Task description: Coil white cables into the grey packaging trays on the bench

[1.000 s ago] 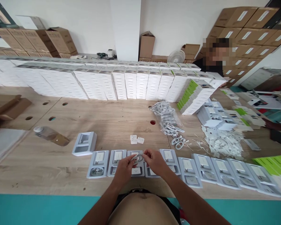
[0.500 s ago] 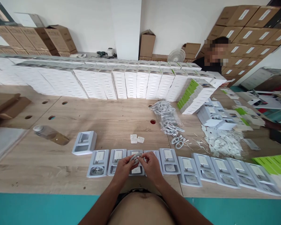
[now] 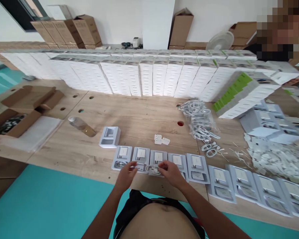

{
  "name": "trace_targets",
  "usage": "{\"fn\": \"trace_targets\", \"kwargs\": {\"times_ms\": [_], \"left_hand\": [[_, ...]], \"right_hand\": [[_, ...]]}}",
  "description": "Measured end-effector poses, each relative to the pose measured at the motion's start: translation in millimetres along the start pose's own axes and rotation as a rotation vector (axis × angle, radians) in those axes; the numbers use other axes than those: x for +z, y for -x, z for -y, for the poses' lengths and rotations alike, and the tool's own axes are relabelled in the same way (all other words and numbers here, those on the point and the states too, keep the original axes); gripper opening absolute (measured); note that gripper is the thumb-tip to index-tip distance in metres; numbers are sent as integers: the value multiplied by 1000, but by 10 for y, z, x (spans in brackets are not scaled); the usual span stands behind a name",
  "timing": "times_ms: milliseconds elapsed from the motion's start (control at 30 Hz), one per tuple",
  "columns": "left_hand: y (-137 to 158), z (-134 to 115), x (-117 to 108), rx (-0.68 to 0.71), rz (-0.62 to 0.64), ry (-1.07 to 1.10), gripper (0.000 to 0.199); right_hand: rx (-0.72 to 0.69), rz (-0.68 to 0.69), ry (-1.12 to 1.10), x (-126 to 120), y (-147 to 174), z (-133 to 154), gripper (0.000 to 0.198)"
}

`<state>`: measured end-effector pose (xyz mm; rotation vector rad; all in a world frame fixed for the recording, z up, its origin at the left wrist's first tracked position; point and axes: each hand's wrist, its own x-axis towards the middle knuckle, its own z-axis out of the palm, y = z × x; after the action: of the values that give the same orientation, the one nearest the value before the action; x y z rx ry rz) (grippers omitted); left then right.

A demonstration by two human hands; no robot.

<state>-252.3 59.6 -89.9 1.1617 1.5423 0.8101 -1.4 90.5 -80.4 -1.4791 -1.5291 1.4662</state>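
My right hand (image 3: 171, 172) pinches a coiled white charging cable (image 3: 152, 170), which hangs over the lower part of a box tray (image 3: 151, 157). My left hand (image 3: 126, 176) is apart from the cable, its thumb and fingers spread near the front of a neighbouring tray (image 3: 134, 154). White charger blocks (image 3: 141, 153) sit in the upper compartments of the trays along the row. The leftmost tray in this row holds a coiled cable (image 3: 121, 164) in its lower compartment. Behind the row lie small white plastic pieces (image 3: 161, 139).
An unfilled tray (image 3: 109, 137) and a bottle (image 3: 81, 126) stand to the left. Bagged cables (image 3: 199, 118), loose cables (image 3: 211, 148) and a heap of white scraps (image 3: 274, 154) lie to the right. Stacked white boxes (image 3: 159, 79) line the back; a person is behind them at right.
My left hand has let go of the cable and moved left, its fingers opening. My right hand keeps the cable, lower over the tray. The camera view has swung left.
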Motion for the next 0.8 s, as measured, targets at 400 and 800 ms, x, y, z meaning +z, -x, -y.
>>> {"fn": "trace_targets", "kwargs": {"times_ms": [400, 800], "left_hand": [[-244, 345, 35, 570, 5, -890, 33], [-226, 703, 62, 632, -69, -867, 15]], "right_hand": [[118, -200, -118, 424, -625, -73, 22], [84, -109, 390, 734, -646, -199, 9]]}}
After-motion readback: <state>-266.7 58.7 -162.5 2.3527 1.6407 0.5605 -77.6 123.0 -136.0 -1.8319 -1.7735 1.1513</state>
